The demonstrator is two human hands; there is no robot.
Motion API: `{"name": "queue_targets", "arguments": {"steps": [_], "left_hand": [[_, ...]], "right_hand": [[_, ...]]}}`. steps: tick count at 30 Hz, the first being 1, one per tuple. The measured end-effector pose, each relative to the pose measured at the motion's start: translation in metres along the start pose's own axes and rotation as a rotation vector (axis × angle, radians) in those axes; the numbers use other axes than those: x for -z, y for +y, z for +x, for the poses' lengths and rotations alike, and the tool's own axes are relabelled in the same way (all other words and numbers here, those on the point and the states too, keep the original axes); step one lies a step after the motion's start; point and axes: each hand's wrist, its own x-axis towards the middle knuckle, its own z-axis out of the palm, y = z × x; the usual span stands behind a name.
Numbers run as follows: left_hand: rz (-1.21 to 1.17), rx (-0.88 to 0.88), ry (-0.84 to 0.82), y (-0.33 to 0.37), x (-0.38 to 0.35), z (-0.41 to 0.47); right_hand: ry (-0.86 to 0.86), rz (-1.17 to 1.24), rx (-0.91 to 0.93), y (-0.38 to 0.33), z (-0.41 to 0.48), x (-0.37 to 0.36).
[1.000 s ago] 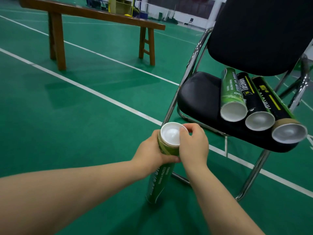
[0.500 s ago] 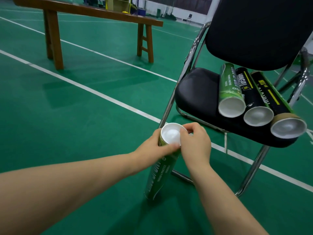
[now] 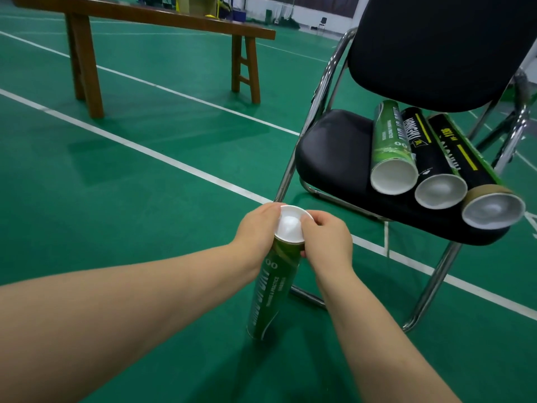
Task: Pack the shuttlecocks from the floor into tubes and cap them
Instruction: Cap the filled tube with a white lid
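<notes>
Just in front of the chair (image 3: 328,149), on the green court floor (image 3: 116,184): one green tube (image 3: 273,289), a long cardboard cylinder with glossy green print, white lettering down its side and "00" near the top. It stands tilted, lower end on the floor, upper end leaning toward the chair. A white cap (image 3: 290,225), round and shallowly dished, sits on its upper end.

Left hand (image 3: 255,228): fingers curled round the tube's top, just below the cap.
Right hand (image 3: 325,242): thumb and fingers pinching the cap's rim.

On the chair's black seat: three more tubes lying side by side, touching, white-capped ends facing the viewer: a second green tube (image 3: 389,146), a black tube (image 3: 421,152) and a black tube with a brown end (image 3: 465,164).

Beyond the chair: a wooden bench (image 3: 145,16), well apart.
</notes>
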Motion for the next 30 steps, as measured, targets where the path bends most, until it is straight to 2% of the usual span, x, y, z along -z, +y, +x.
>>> {"name": "queue_targets", "arguments": {"steps": [7,12,16,18,20,22,24,26,30], "left_hand": [[0.024,-0.011,0.065,-0.001,-0.006,0.002],[0.071,-0.048,0.092,-0.002,-0.008,0.001],[0.138,-0.019,0.073,0.003,-0.007,-0.009],[0.110,0.094,0.020,0.007,-0.003,-0.019],[0.037,0.228,-0.114,0.009,0.002,-0.031],[0.050,0.286,-0.215,0.008,0.008,-0.037],[0.079,0.288,-0.214,0.008,0.013,-0.043],[0.102,0.275,-0.197,0.011,0.018,-0.051],[0.156,0.191,-0.145,0.024,0.029,-0.070]], "right_hand": [[0.045,0.127,-0.057,0.003,0.003,-0.003],[0.082,0.121,-0.034,0.001,-0.002,-0.004],[-0.026,-0.083,0.013,0.001,-0.005,0.001],[-0.123,-0.266,-0.001,-0.003,-0.007,0.006],[-0.226,-0.324,-0.063,-0.006,-0.011,0.013],[-0.386,-0.143,-0.199,-0.009,-0.022,0.022],[-0.561,0.172,-0.354,-0.008,-0.034,0.028],[-0.641,0.289,-0.344,-0.004,-0.043,0.030],[-0.711,0.352,-0.213,-0.006,-0.053,0.027]]}}
